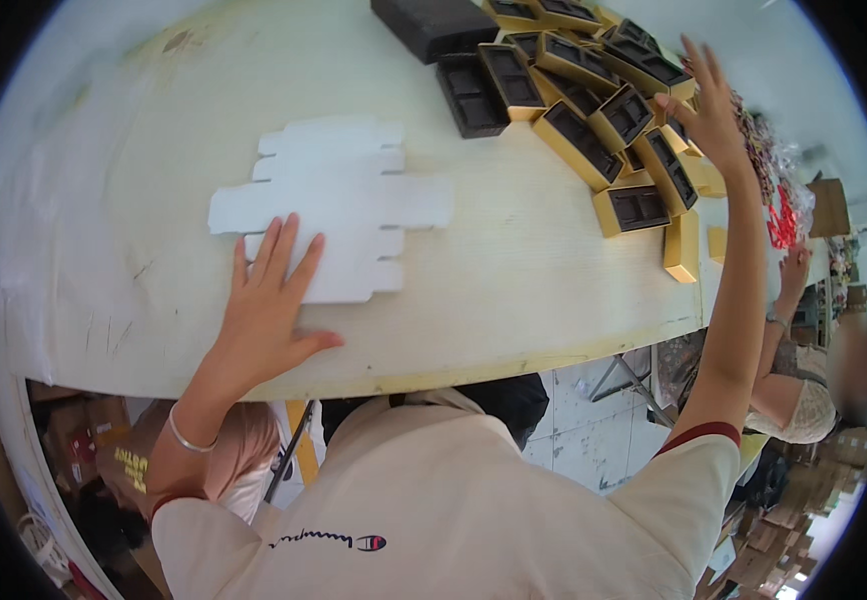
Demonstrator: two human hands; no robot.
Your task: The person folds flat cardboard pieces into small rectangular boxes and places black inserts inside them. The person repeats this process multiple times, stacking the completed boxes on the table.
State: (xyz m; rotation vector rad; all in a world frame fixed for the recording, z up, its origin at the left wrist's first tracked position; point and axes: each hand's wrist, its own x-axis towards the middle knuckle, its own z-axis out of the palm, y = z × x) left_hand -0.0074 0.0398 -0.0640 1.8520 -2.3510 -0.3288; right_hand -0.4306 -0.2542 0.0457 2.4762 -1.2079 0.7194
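A flat, unfolded white box blank [339, 190] with tabs along its edges lies on the table. My left hand [272, 290] rests on its lower left part, fingers spread and thumb out to the right. At the far right my right hand [706, 115] reaches over a heap of gold boxes, its fingers apart and nothing visible in them. The heap holds several small gold boxes [689, 245] with dark, compartmented inserts. One box with a dark insert [636, 208] sits at the near side of the heap.
A black block-like box [434, 25] and a dark insert tray [472, 95] lie left of the heap. Beyond are red items [783, 218] in clear plastic. A co-worker's hand [795, 268] is at the table's right side. The table's near edge [424, 382] curves before me.
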